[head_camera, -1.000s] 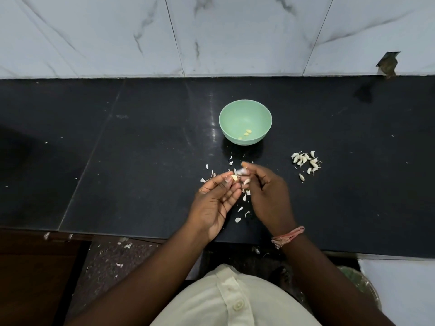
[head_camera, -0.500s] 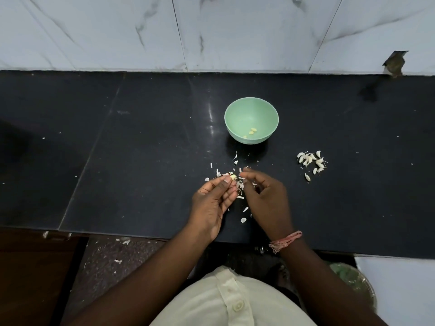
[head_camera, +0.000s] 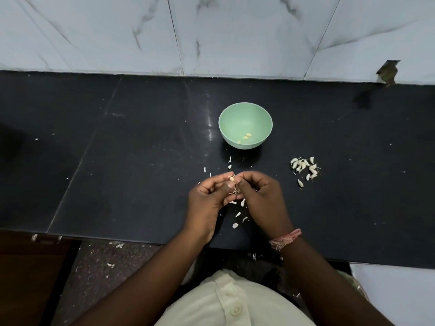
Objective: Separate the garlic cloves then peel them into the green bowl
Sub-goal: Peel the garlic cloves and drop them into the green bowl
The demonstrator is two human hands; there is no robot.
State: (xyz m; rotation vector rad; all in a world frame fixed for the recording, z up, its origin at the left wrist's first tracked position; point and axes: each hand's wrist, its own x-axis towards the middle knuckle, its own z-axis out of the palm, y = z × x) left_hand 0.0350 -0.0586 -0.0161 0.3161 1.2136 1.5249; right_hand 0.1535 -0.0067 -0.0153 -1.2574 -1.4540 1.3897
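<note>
Both hands pinch one clove (head_camera: 232, 178) — left hand (head_camera: 209, 196) steadies, right hand (head_camera: 259, 196) should strip skin, then drop it in the bowl (head_camera: 245, 108) at 12 o'clock.

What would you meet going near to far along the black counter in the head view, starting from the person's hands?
White garlic skin scraps → the two hands peeling a garlic clove → pale green round bowl → grey marble wall tiles.

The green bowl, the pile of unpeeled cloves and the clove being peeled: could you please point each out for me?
green bowl (head_camera: 235, 114): head view, bare inner wall.
pile of unpeeled cloves (head_camera: 303, 166): head view, middle of the cluster.
clove being peeled (head_camera: 232, 178): head view, exposed tip between both hands' fingers.
</note>
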